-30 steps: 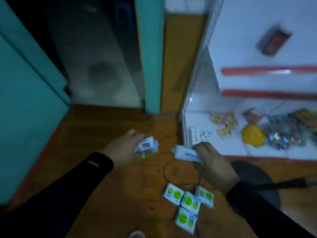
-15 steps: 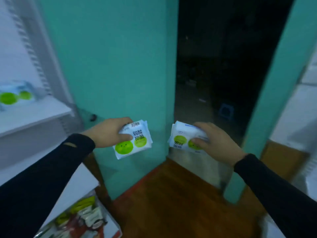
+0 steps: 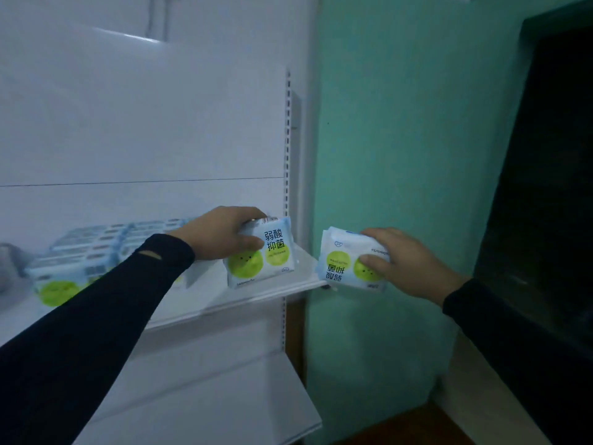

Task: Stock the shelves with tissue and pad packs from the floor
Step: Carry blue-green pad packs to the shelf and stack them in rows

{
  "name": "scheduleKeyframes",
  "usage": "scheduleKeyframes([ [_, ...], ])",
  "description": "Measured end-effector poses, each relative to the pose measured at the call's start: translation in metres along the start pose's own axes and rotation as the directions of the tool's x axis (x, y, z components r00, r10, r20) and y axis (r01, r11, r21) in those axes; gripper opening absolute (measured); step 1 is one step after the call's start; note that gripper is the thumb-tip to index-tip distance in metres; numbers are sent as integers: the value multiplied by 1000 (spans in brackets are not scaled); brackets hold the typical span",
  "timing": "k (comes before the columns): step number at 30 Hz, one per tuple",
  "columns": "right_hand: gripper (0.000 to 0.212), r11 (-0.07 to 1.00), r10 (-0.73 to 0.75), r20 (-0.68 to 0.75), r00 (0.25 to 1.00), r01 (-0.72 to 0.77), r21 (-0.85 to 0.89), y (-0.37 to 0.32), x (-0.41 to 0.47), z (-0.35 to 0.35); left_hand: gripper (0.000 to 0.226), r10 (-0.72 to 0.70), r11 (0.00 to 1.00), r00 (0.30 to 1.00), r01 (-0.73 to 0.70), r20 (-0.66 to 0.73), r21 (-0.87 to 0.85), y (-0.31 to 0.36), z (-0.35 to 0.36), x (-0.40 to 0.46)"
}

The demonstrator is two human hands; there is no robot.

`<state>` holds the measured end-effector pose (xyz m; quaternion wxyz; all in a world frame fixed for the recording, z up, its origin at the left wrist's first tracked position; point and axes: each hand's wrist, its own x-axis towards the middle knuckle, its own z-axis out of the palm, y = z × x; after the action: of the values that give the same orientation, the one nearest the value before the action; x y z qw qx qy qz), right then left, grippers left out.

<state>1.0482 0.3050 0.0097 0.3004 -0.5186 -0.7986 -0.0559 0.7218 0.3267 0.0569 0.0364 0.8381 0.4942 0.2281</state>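
We see a dim, bluish frame. Soft light brightens the white shelf back panel [image 3: 144, 123] at the upper left, with a faint sheen there. The doorway [image 3: 545, 187] at the right is nearly black. The stocked packs [image 3: 80, 258] at the left edge look smeared and soft. Straight lines bow toward the frame's edges, and shadows are weak.

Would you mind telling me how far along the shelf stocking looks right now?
Done: several packs already line the shelf. In hand: the left hand holds a pack over the shelf's right end; the right hand holds another pack just off the edge. Left: setting both down; the floor is out of view.
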Motion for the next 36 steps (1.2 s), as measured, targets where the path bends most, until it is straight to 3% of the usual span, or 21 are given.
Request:
scheduleKeyframes([
  [7, 38, 995, -83, 82, 993, 78, 57, -25, 82, 60, 45, -84, 990, 996, 84, -5, 112, -80, -13, 20],
  [17, 44, 973, -190, 175, 966, 161, 167, -5, 166, 126, 53, -239, 956, 970, 227, 47, 186, -121, 6, 60],
  [23, 47, 955, -214, 269, 939, 143, 258, 21, 203, 157, 48, -327, 923, 944, 308, 49, 230, -127, 34, 97],
  [26, 65, 937, -222, 327, 919, 108, 331, 37, 209, 170, 51, -392, 894, 917, 362, 70, 263, -129, 46, 104],
  [33, 93, 820, -142, 287, 947, -50, 570, 58, 208, 191, 50, -463, 834, 886, 445, -24, 325, -131, 49, 102],
  [36, 97, 818, -92, 300, 949, -100, 566, 61, 204, 202, 47, -469, 810, 880, 461, -72, 363, -132, 51, 102],
])
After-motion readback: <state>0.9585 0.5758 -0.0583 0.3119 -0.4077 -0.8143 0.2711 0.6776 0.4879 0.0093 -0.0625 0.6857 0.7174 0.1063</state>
